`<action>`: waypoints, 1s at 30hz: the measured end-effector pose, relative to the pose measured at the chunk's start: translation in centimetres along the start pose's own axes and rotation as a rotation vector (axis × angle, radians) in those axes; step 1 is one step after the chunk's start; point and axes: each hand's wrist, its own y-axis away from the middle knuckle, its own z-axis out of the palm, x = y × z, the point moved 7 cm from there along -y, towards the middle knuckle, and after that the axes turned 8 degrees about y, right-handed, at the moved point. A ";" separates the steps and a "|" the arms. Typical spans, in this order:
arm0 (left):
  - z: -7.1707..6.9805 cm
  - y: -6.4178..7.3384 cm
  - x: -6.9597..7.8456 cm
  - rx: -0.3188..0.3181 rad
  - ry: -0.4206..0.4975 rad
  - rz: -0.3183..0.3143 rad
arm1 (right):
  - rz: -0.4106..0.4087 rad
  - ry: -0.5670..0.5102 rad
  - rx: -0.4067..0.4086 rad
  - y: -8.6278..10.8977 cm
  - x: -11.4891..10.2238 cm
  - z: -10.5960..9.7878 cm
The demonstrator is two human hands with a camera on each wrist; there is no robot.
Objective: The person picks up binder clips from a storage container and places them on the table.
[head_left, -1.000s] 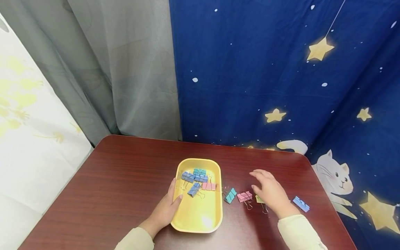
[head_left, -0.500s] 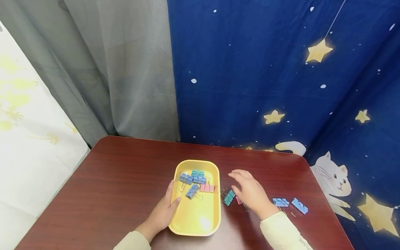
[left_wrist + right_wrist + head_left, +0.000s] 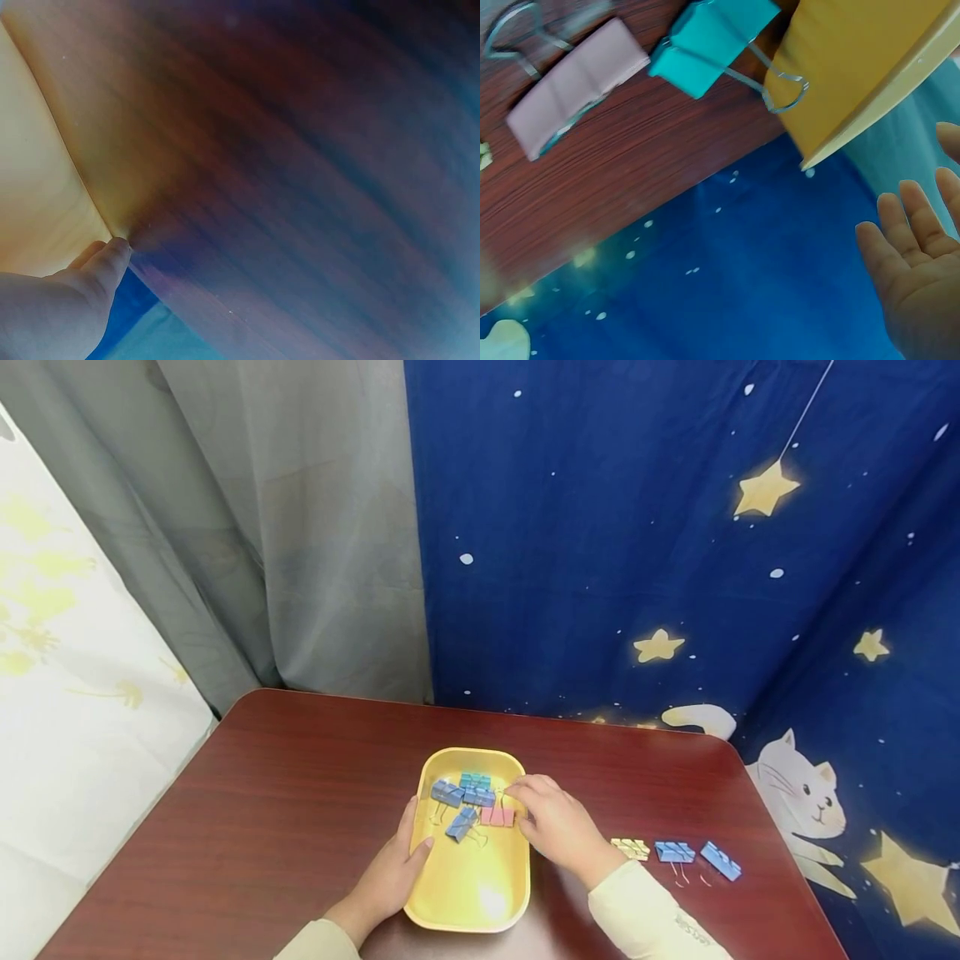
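My left hand (image 3: 386,872) holds the yellow tray (image 3: 467,902) by its left side, thumb at the rim. Inside the tray lie a teal binder clip (image 3: 476,780), several blue binder clips (image 3: 461,825) and a pink binder clip (image 3: 497,817). Over the tray's right rim hovers my right hand (image 3: 562,825), its fingertips above the pink clip. In the right wrist view its fingers are relaxed and apart, with nothing seen between them. That view also shows another teal clip (image 3: 712,45) beside the tray and another pink clip (image 3: 577,88) on the table, both hidden in the head view.
Farther right on the dark red table (image 3: 322,777) lie a yellow binder clip (image 3: 630,848) and two blue binder clips (image 3: 675,852). A grey curtain (image 3: 337,527) and a blue starry curtain (image 3: 585,527) hang behind the table's back edge.
My right hand has moved left, from above the yellow clip, past the pink and teal clips on the table, to the tray's right rim. The left hand keeps its hold on the tray.
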 end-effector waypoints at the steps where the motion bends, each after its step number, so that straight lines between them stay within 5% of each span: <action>1: 0.0 0.0 0.0 0.002 -0.001 0.001 | -0.014 -0.002 -0.006 -0.2 -0.3 0.2; 15: 0.0 0.1 0.2 0.005 -0.002 0.017 | -0.179 0.026 -0.086 -2.0 -3.3 2.1; 30: 0.1 0.0 0.0 -0.006 0.012 0.031 | -0.212 0.065 -0.227 -3.4 -4.7 4.3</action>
